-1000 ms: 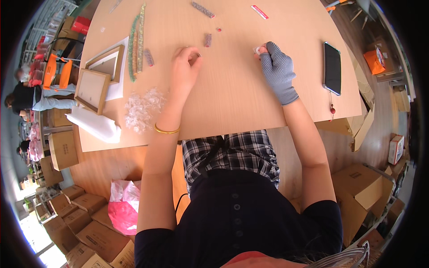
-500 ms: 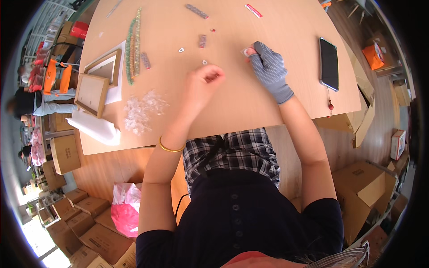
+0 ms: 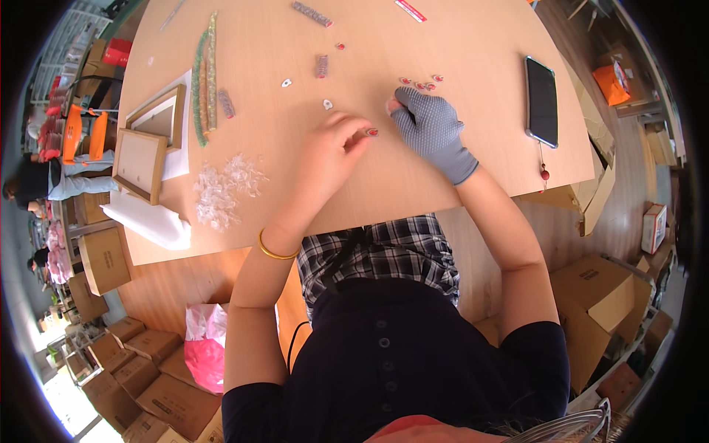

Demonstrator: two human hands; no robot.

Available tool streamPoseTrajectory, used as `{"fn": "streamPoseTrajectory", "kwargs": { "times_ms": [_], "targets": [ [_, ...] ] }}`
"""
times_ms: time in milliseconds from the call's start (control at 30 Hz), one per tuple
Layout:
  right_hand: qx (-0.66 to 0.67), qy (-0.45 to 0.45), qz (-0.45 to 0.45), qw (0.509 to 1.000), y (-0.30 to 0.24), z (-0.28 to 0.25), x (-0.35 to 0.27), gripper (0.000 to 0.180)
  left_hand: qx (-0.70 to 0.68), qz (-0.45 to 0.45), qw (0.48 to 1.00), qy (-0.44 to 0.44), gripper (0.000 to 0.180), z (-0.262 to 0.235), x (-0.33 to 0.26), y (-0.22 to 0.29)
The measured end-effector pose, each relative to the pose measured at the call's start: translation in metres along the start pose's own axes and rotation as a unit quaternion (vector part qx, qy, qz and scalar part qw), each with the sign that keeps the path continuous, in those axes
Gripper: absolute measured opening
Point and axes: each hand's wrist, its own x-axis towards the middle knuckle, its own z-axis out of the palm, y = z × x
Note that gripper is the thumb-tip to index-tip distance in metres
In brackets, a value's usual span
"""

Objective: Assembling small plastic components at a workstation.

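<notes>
My bare left hand [image 3: 334, 151], a gold bangle at its wrist, pinches a small round red piece [image 3: 372, 133] between thumb and fingers above the table. To its right, my right hand [image 3: 432, 127] wears a grey dotted glove with bare fingertips. Its thumb and fingers are closed together, and whatever they may hold is hidden. Just beyond the glove lie several small red pieces [image 3: 419, 86]. Two small white bits with dark spots, a nearer one [image 3: 328, 105] and a farther one [image 3: 286, 83], lie beyond my left hand. A single red piece [image 3: 340, 46] rests farther off.
Short greyish rolls with red ends [image 3: 323, 66] lie about the table [image 3: 281, 44]. At left are long green and yellowish strips [image 3: 212, 74], wooden frames [image 3: 140, 164], clear plastic scraps [image 3: 225, 193] and a white wrap [image 3: 148, 221]. A phone [image 3: 543, 102] lies right; cardboard boxes [image 3: 591, 292] stand around.
My right hand has drawn nearer to me, and several red pieces now show beyond it. My left hand has turned, showing a red piece in its pinch. The whole view has shifted slightly.
</notes>
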Motion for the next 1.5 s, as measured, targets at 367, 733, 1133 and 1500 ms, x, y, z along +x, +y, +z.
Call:
{"fn": "streamPoseTrajectory", "kwargs": {
  "times_ms": [367,733,1133,1500],
  "targets": [
    [-0.048,-0.041,-0.044,0.997,-0.014,0.001,-0.010,0.011,0.083,0.120,0.989,0.023,0.006,0.008,0.002,-0.005],
    [-0.049,-0.068,-0.032,0.996,-0.021,0.000,-0.007,0.013,0.103,0.154,0.982,0.033,0.010,0.010,0.003,-0.009],
    [-0.018,-0.059,0.019,0.998,-0.019,0.004,-0.013,0.017,0.089,0.150,0.984,0.046,0.012,0.011,0.002,-0.007],
    [-0.048,-0.082,-0.019,0.995,-0.023,0.001,-0.007,0.016,0.104,0.159,0.981,0.047,0.014,0.009,0.003,-0.006]
  ]
}}
